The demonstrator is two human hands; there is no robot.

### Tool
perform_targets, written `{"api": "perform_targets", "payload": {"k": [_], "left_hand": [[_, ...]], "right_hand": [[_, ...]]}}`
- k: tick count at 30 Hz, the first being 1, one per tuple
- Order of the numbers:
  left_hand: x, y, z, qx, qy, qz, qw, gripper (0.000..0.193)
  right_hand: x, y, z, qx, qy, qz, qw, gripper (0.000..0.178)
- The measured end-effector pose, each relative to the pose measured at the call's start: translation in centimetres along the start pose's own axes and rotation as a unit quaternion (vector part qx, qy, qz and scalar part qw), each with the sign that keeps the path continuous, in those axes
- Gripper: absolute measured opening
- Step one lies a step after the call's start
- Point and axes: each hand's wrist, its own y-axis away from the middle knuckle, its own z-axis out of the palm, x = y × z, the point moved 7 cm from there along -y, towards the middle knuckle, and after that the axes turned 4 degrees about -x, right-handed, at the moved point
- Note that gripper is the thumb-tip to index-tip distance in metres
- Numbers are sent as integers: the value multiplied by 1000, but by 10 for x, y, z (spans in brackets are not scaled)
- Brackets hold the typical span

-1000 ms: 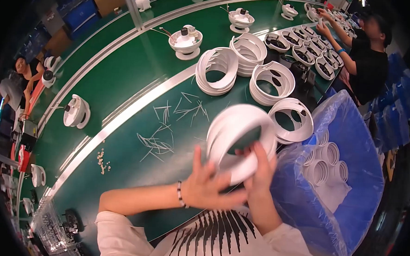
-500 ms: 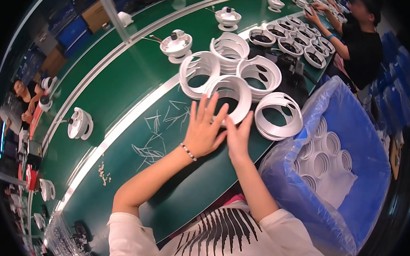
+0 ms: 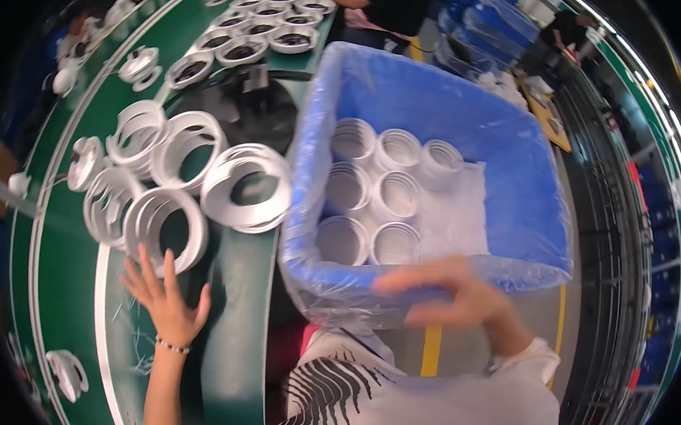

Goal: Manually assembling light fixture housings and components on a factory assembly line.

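Left hand (image 3: 168, 300): fingers spread flat, empty, on the green bench (image 3: 237, 346), fingertips just near the closest white plastic ring (image 3: 166, 226). Right hand (image 3: 452, 295): blurred, fingers loosely curled, empty, at the near rim of the blue plastic-lined bin (image 3: 438, 117) holding more rings.

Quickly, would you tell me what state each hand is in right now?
Left hand: open, flat on the green table, holding nothing.
Right hand: open, empty, blurred, at the blue bin.

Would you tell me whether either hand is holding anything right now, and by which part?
Nothing is held. The left hand lies open on the green table beside a white ring; the right hand hovers, blurred and empty, at the blue bin.
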Motion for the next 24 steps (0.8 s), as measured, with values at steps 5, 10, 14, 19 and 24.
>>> {"api": "perform_targets", "payload": {"k": [5,10,14,19,24], "left_hand": [[30,-7,-14,62,65,84,992,74],[38,12,-21,45,98,86,990,69],[22,27,-18,3,100,48,994,71],[13,28,-11,-6,84,-21,996,67],[35,12,-13,50,147,-19,988,66]], "right_hand": [[116,2,-181,150,302,237,911,43],[298,16,-236,52,521,396,754,63],[360,21,-218,-10,448,498,743,58],[375,12,-207,-75,421,503,751,45],[400,44,-206,-16,424,507,751,41]]}}
